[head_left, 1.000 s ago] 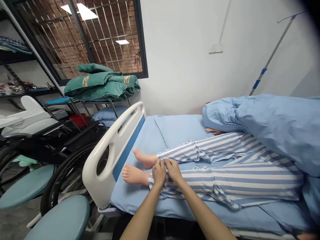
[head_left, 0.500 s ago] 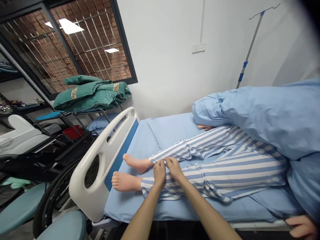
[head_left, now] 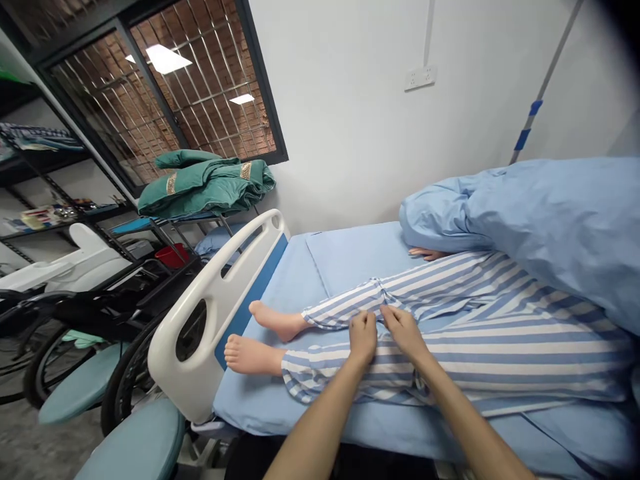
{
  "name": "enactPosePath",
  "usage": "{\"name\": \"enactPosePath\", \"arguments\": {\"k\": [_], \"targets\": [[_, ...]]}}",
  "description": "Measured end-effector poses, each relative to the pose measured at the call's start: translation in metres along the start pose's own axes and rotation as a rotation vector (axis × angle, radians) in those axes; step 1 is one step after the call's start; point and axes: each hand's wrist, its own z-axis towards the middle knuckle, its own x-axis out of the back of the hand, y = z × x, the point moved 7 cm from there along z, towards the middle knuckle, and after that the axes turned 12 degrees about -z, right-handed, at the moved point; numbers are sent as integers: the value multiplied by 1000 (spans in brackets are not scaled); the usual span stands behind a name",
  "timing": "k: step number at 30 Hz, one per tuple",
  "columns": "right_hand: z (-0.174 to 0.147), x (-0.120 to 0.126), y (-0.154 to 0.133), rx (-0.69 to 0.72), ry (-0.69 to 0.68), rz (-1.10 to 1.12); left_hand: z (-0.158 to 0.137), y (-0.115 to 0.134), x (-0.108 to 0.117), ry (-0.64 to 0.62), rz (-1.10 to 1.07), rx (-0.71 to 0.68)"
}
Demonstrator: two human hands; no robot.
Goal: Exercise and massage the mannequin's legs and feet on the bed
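A figure in blue-and-white striped pajama trousers lies on the bed, its bare feet smooth and doll-like. Over the lower part of the legs, my left hand is curled closed against the striped cloth. Just to its right, my right hand is also closed, near the knee of the far leg. A small gap separates the two hands. Their palms and fingertip undersides are hidden, so I cannot tell whether they pinch any cloth. The trouser hems lie at the ankles.
A white footboard closes the bed's left end. Light blue bedding covers the figure's upper part, with a hand showing under its edge. Wheelchairs, stools and a folded green quilt stand to the left.
Both my hands have moved right along the legs, from the shins towards the knees. The trouser hems have stayed at the ankles. The view has shifted a little to the left.
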Motion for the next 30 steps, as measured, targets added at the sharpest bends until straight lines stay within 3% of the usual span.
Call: {"name": "enactPosePath", "arguments": {"k": [5, 8, 11, 15, 17, 22, 25, 30], "targets": [[2, 56, 23, -6, 103, -137, -9, 13, -21, -129, 87, -86], [-3, 72, 40, 12, 129, -292, -3, 22, -35, -116, -43, -23], [-5, 87, 39, 82, 142, -427, -9, 33, -65, -162, -109, -57], [-2, 119, 43, 48, 232, -442, -32, 42, -106, -299, 206, -205], [-5, 126, 53, 21, 210, -471, -37, 47, -118, -349, 297, -235], [-16, 126, 74, -6, 138, -395, -24, 69, -137, -364, 225, -223], [-4, 138, 78, -46, 87, -310, -23, 69, -155, -393, 212, -161], [46, 198, 102, -92, 175, -617, -37, 62, -167, -452, 269, -182]]}}
